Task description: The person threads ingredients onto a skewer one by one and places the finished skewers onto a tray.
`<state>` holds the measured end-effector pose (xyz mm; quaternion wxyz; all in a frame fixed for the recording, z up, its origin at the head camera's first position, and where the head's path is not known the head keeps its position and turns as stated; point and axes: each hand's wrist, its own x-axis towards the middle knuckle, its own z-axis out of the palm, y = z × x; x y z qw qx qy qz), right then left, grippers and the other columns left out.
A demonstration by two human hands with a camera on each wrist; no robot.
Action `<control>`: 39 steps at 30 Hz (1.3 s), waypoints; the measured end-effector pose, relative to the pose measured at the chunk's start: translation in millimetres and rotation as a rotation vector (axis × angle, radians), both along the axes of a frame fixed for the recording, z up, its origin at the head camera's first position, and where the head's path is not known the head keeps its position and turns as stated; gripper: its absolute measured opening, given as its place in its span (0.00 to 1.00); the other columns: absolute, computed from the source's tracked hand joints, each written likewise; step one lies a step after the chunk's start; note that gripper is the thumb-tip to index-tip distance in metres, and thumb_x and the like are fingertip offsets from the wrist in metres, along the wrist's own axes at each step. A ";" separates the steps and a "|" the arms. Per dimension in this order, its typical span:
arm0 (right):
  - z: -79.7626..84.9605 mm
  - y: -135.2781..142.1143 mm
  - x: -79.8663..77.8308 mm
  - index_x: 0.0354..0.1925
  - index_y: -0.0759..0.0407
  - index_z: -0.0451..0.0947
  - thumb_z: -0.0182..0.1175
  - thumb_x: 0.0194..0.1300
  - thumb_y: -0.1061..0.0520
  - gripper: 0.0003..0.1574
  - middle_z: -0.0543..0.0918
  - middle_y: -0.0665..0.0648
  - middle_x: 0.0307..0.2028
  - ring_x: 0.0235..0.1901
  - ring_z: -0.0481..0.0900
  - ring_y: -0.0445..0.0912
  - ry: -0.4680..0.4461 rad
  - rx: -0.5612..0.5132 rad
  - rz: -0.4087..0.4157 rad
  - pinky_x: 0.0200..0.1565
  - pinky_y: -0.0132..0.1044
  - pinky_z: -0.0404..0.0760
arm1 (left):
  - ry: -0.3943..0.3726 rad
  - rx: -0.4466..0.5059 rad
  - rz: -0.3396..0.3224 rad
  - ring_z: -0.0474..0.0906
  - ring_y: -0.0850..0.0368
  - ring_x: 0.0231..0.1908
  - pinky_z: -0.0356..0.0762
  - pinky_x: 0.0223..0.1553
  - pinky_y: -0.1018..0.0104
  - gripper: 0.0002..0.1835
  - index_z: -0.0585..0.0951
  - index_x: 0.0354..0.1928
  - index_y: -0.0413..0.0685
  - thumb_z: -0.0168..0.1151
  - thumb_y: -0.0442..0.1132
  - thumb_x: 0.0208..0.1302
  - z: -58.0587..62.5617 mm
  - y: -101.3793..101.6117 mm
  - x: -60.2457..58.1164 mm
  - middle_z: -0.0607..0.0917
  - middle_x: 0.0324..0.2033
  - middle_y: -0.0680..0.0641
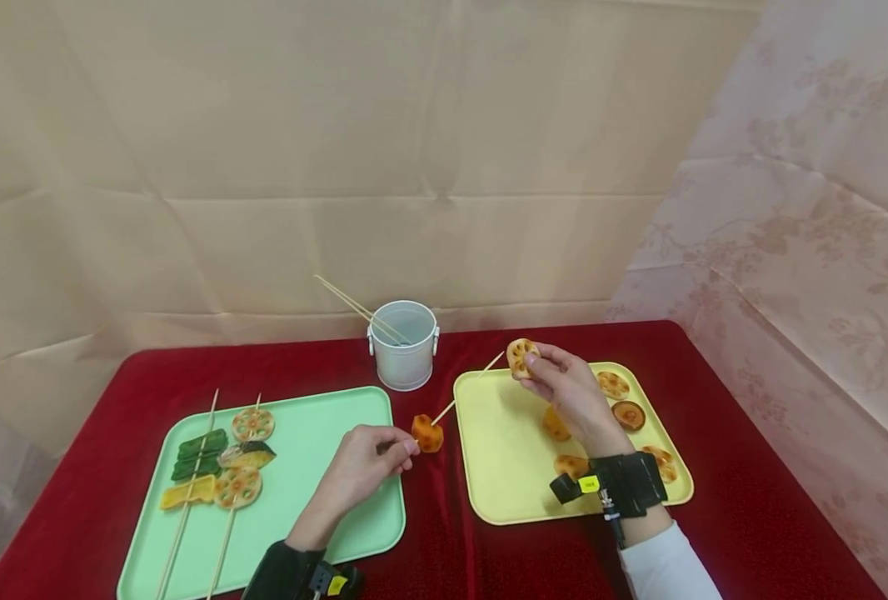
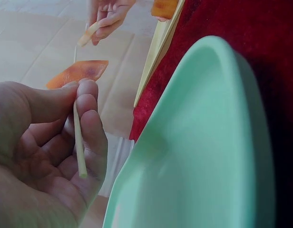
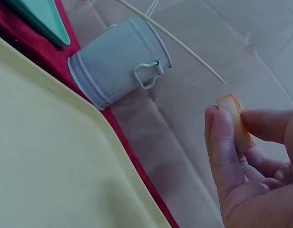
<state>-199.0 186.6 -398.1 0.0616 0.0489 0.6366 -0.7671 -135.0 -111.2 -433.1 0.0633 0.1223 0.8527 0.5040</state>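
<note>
My left hand pinches a thin wooden skewer near its lower end, between the two trays. An orange-brown chunk of food is threaded on it, just beyond the fingertips. The skewer's pointed tip slants up and to the right. Above the far edge of the yellow tray, my right hand pinches a lotus root slice between thumb and fingers. In the right wrist view the slice is seen edge-on, and the skewer's tip stands apart from it.
The green tray at left bears two loaded skewers with lotus root, green pieces and a yellow piece. On the yellow tray lie several loose pieces, among them a mushroom cap. A white metal bucket holding thin skewers stands behind.
</note>
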 end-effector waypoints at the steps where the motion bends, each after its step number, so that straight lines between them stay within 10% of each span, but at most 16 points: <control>1: 0.0 -0.3 -0.4 0.61 0.70 0.65 0.59 0.67 0.58 0.29 0.81 0.56 0.41 0.37 0.84 0.46 0.002 -0.010 -0.008 0.45 0.35 0.80 | 0.000 -0.004 -0.016 0.76 0.62 0.22 0.73 0.25 0.70 0.07 0.86 0.33 0.44 0.64 0.39 0.63 -0.4 0.2 0.2 0.82 0.20 0.53; 39: -2.4 -4.6 1.7 0.62 0.65 0.71 0.64 0.62 0.51 0.34 0.81 0.57 0.46 0.40 0.81 0.45 0.142 0.148 -0.008 0.46 0.35 0.80 | -0.003 0.029 -0.061 0.77 0.62 0.22 0.73 0.24 0.71 0.07 0.86 0.33 0.43 0.63 0.39 0.64 -2.9 4.3 2.5 0.81 0.20 0.54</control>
